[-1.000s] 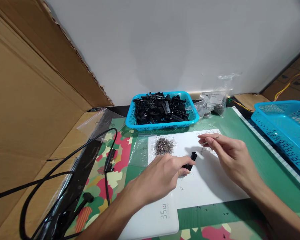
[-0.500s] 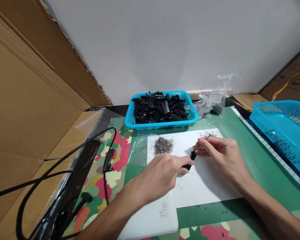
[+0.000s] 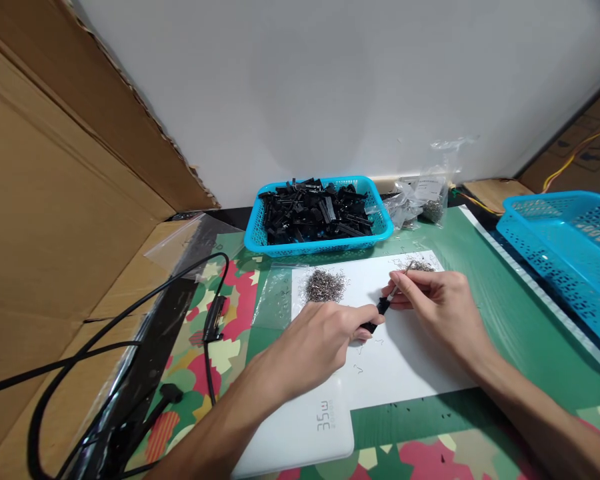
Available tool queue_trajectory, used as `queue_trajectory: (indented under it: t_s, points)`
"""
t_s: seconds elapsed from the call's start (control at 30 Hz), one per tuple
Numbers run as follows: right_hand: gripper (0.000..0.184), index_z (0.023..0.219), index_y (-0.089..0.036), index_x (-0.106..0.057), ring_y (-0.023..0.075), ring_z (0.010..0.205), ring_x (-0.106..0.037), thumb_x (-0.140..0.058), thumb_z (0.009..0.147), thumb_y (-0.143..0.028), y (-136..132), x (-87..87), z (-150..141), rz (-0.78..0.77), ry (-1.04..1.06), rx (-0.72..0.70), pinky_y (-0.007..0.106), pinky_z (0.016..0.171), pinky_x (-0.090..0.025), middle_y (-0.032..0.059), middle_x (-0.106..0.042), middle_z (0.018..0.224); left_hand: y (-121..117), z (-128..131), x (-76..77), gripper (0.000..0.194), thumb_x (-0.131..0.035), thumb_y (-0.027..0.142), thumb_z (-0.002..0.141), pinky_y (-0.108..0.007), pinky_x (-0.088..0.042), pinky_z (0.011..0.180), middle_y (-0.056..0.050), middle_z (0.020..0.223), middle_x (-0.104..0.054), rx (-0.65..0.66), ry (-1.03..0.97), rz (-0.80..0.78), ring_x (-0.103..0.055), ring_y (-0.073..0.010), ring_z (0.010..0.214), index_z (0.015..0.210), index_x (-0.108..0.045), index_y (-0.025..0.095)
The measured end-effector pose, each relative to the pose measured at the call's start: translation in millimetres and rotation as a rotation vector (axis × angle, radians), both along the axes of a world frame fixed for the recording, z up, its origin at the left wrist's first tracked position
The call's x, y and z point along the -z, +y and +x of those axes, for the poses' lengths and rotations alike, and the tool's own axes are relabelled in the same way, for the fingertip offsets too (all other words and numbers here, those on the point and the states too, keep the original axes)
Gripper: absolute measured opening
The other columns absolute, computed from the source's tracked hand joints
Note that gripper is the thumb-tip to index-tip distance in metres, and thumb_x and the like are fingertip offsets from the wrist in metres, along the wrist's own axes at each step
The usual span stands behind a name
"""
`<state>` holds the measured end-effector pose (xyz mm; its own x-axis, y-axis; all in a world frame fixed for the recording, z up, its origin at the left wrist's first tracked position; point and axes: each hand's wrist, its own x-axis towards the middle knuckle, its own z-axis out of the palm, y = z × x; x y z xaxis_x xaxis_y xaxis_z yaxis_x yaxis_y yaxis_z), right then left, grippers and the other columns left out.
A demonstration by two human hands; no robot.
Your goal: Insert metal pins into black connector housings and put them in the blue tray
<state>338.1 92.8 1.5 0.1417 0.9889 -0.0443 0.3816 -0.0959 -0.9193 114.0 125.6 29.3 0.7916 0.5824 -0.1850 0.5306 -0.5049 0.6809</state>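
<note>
My left hand (image 3: 325, 333) pinches a small black plastic part (image 3: 381, 307) above a white sheet of paper (image 3: 410, 360). Between the fingertips of my right hand (image 3: 433, 300) is a thin metal tool (image 3: 394, 291), its lower end meeting the top of the black part. Whether the tip enters the part or only touches it, I cannot tell. On the paper behind my left hand lies a pile of tiny bent metal wire pieces (image 3: 325, 285). A smaller pile of wire pieces (image 3: 421, 265) sits behind my right hand, and a few strays lie near the front.
A blue basket (image 3: 320, 249) heaped with black plastic parts stands at the back. Plastic bags (image 3: 433, 200) of metal pieces are beside it. Another blue basket (image 3: 555, 243) is at the right. A white power bank (image 3: 305, 433) lies in front, black cables (image 3: 95, 333) at left.
My right hand has come left and slightly down, bringing the metal tool from apart to contact with the black part. My left hand keeps its hold on the part.
</note>
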Motion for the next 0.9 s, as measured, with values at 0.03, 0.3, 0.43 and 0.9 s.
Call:
queue_trajectory:
  t_s: [0.03, 0.3, 0.43, 0.9]
  points:
    - [0.041, 0.076, -0.016, -0.079, 0.0255, 0.064, -0.077, -0.066, 0.099, -0.048, -0.2, -0.2, -0.2, 0.007, -0.019, -0.004, 0.034, 0.062, -0.064, 0.0075, -0.079, 0.074, -0.1, 0.2, -0.4, 0.030, -0.054, 0.008, 0.103, -0.026, -0.042, 0.068, 0.001, 0.097, -0.081, 0.009, 0.005, 0.004, -0.077, -0.0207, 0.091, 0.122, -0.067, 0.027]
    - [0.038, 0.076, -0.016, -0.078, 0.0182, 0.054, -0.069, -0.062, 0.104, -0.036, -4.9, 5.5, -8.1, 0.223, -0.273, 0.021, 0.027, 0.055, -0.052, 0.0047, -0.075, 0.066, 1.7, -0.3, 0.1, 0.029, -0.053, 0.007, 0.103, -0.025, -0.036, 0.065, 0.003, 0.090, -0.078, -0.014, -0.003, -0.003, -0.075, -0.0185, 0.086, 0.122, -0.063, 0.027]
    - [0.041, 0.072, -0.016, -0.075, 0.0142, 0.048, -0.062, -0.060, 0.105, -0.035, -4.2, 6.8, -9.9, 0.255, -0.327, 0.005, 0.024, 0.051, -0.046, 0.0027, -0.069, 0.059, 2.0, -0.1, -0.7, 0.026, -0.052, 0.006, 0.103, -0.026, -0.035, 0.065, 0.003, 0.091, -0.077, 0.006, 0.012, 0.019, -0.075, -0.0181, 0.086, 0.116, -0.065, 0.026]
    - [0.038, 0.079, -0.018, -0.078, 0.0142, 0.048, -0.063, -0.055, 0.106, -0.031, -5.3, 12.1, -15.6, 0.330, -0.357, 0.013, 0.026, 0.051, -0.048, 0.0043, -0.075, 0.066, 1.8, 0.8, -3.8, 0.031, -0.051, -0.003, 0.095, -0.027, -0.031, 0.064, 0.004, 0.084, -0.071, 0.041, 0.039, 0.074, -0.067, -0.0160, 0.077, 0.103, -0.062, 0.025]
